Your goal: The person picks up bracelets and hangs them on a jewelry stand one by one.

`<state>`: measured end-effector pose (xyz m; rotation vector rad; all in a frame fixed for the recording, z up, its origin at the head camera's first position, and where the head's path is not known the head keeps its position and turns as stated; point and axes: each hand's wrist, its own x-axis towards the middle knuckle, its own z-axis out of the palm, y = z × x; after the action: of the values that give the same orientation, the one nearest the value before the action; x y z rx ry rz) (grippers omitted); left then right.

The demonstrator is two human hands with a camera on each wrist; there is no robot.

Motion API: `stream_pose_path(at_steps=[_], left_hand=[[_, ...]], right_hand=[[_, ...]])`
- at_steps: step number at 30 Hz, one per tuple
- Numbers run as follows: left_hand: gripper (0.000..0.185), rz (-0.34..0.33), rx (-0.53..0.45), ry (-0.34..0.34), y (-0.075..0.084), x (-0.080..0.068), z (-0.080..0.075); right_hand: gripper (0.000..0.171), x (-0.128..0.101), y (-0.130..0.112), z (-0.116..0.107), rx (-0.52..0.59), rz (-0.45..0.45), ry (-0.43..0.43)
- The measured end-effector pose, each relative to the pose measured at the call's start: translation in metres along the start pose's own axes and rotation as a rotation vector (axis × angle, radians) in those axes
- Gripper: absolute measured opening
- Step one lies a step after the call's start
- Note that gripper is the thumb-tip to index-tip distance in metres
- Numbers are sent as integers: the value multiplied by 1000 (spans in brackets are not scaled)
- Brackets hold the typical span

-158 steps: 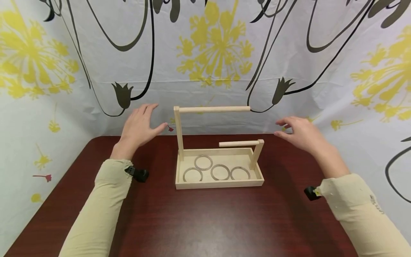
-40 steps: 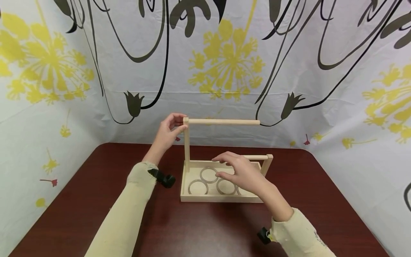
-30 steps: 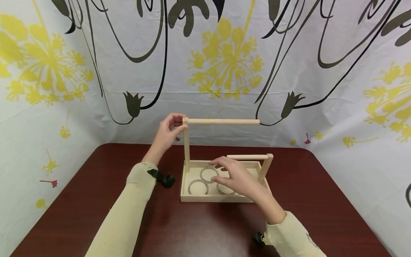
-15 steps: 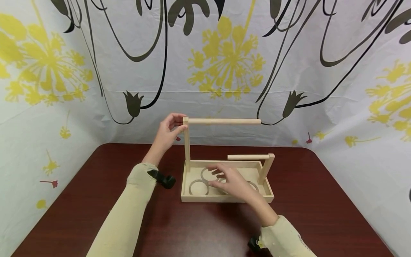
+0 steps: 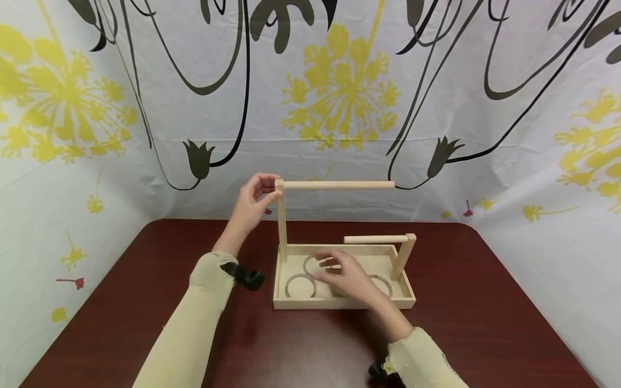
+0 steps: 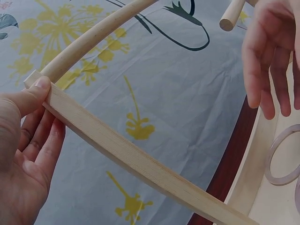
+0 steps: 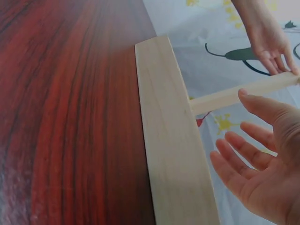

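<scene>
A shallow wooden tray [image 5: 339,303] stands on the table with several grey metal rings lying flat in it, one at the left front [image 5: 301,275]. At its left end rises a tall post [image 5: 281,221] carrying a long dowel [image 5: 339,185]. A short post [image 5: 405,256] with a short dowel [image 5: 373,238] stands at the right end. My left hand [image 5: 269,188] pinches the top of the tall post [image 6: 117,150], thumb on its end. My right hand [image 5: 335,269] hovers over the rings with fingers spread, hiding some of them. Its palm [image 7: 262,168] holds nothing. A ring [image 6: 271,159] lies below its fingertips [image 6: 267,108].
The tray sits mid-table on a dark red wooden tabletop [image 5: 145,323]. A white cloth with yellow flowers and black stems [image 5: 339,97] hangs close behind and to both sides. Black camera mounts sit on my left wrist [image 5: 247,277] and right wrist [image 5: 378,371].
My right hand came in from the right, then sank and slid left over the rings in the tray. My left hand reached the tall post's top and has kept pinching it.
</scene>
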<state>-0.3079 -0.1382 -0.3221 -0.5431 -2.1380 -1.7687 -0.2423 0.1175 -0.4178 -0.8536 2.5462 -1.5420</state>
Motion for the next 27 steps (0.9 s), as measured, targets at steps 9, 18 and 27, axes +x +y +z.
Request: stream_pose_path(at_steps=[9,18,27], left_hand=[[33,14,-16,11,-2,0,1],[33,21,-20,12,-2,0,1],[33,4,-21,6,-1,-3,1]], right_hand=[[51,6,17,3,96,77,60],[57,13,27,11,123,182,149],[62,20,34,18,57,269,187]])
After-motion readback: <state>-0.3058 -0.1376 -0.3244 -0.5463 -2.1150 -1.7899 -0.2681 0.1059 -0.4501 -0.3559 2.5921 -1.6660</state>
